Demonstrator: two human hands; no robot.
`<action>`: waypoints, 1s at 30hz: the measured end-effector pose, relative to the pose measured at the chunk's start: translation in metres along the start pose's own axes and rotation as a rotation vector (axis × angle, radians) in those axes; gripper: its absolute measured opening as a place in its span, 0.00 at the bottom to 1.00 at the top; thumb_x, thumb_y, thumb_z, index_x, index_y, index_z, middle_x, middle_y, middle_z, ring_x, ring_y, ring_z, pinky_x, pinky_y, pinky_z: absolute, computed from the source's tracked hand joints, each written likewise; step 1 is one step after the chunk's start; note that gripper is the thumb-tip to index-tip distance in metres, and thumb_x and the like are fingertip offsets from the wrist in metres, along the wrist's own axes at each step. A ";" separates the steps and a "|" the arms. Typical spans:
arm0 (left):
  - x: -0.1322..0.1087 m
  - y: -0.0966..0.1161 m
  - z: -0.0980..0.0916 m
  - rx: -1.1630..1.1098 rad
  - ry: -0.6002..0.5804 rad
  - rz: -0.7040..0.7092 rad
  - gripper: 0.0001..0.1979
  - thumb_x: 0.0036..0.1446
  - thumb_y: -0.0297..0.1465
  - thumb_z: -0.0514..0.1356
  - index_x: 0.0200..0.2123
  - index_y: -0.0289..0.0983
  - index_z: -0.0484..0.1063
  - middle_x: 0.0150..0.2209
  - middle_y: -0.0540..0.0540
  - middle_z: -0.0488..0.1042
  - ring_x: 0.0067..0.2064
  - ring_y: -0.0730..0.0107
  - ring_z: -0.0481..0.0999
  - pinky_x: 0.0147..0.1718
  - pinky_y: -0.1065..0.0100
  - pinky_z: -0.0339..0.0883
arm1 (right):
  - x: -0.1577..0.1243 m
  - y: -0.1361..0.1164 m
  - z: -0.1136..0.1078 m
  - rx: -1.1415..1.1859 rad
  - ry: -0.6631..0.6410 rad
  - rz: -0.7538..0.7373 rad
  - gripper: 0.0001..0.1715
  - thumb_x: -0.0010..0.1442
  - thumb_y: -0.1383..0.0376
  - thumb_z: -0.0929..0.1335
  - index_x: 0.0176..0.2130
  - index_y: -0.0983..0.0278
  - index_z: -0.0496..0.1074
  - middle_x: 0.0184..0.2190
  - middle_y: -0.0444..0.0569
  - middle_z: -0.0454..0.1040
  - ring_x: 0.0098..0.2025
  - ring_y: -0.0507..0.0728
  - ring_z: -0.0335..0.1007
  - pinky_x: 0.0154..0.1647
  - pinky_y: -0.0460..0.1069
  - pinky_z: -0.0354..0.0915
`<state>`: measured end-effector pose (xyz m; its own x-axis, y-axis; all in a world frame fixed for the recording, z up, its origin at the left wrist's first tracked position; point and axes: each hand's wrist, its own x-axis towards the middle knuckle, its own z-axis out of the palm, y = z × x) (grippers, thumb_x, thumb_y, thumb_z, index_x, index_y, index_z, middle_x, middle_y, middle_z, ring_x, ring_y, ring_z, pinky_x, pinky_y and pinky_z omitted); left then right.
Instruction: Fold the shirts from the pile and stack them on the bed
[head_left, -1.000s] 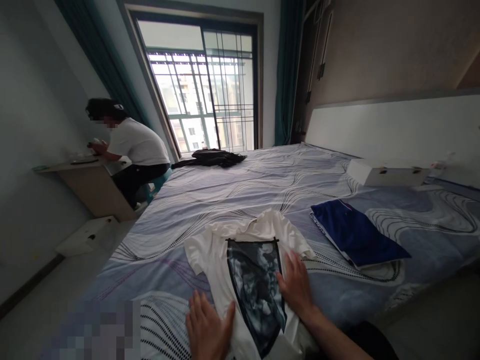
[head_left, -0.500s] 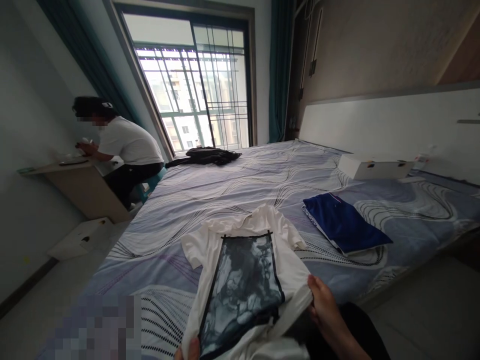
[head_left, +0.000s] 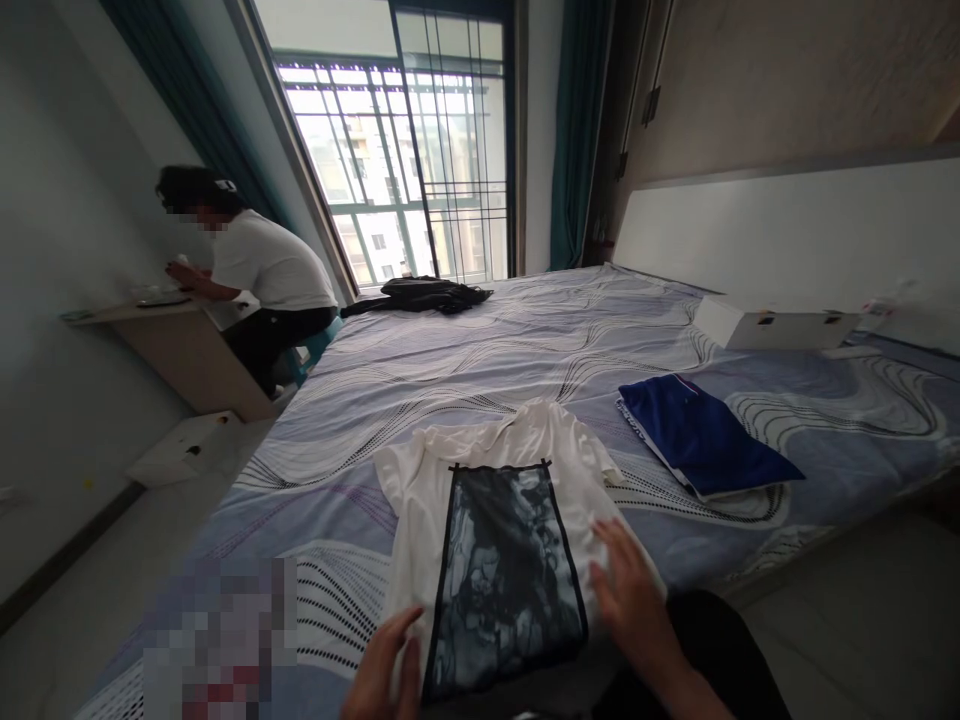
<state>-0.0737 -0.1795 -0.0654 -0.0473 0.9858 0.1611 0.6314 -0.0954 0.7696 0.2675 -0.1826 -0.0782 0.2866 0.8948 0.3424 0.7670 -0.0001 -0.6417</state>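
Observation:
A white T-shirt [head_left: 420, 470] with a large dark printed panel [head_left: 510, 580] lies spread on the bed, its collar away from me and its hem toward me. On the shirt's right side rests my right hand [head_left: 626, 595], fingers spread over the fabric. My left hand [head_left: 390, 660] is at the lower left edge of the shirt, its fingers extended and apart, touching or just above the cloth. Right of the shirt is a folded blue garment [head_left: 705, 435] with a white edge underneath.
The bed [head_left: 525, 350] has a wavy-patterned sheet. A white box [head_left: 772, 325] stands near the headboard, and dark clothing [head_left: 427, 295] lies at the far edge. On the left a person [head_left: 270, 260] sits at a small desk [head_left: 157, 345]; another white box [head_left: 184, 450] is on the floor.
Both hands have let go of the shirt's lower edge. The shirt now lies flatter, its bunched hem lowered, and my right hand has moved up onto its side. The view has shifted slightly.

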 end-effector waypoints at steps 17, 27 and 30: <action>0.250 0.033 0.112 0.747 -0.273 0.336 0.28 0.67 0.42 0.46 0.69 0.53 0.51 0.72 0.47 0.52 0.69 0.48 0.57 0.66 0.38 0.38 | 0.206 -0.035 0.117 -0.314 -0.530 -0.229 0.36 0.69 0.47 0.56 0.71 0.52 0.49 0.74 0.45 0.41 0.74 0.66 0.30 0.68 0.72 0.24; 0.334 0.002 0.098 0.534 0.064 0.396 0.18 0.64 0.33 0.51 0.51 0.45 0.76 0.66 0.43 0.65 0.69 0.49 0.56 0.64 0.41 0.51 | 0.283 0.015 0.118 -0.401 -0.163 -0.131 0.35 0.66 0.67 0.55 0.71 0.60 0.51 0.71 0.53 0.51 0.71 0.62 0.42 0.69 0.67 0.35; 0.348 -0.012 0.089 0.319 0.194 0.564 0.14 0.62 0.29 0.52 0.31 0.41 0.77 0.51 0.44 0.76 0.57 0.62 0.70 0.60 0.57 0.61 | 0.290 0.037 0.117 -0.290 0.046 -0.149 0.33 0.61 0.70 0.58 0.65 0.66 0.61 0.62 0.59 0.65 0.63 0.63 0.57 0.66 0.61 0.48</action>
<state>-0.0289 0.1772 -0.0737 0.2374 0.7513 0.6158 0.7962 -0.5137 0.3196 0.3116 0.1295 -0.0825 0.1797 0.8732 0.4530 0.9319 -0.0037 -0.3627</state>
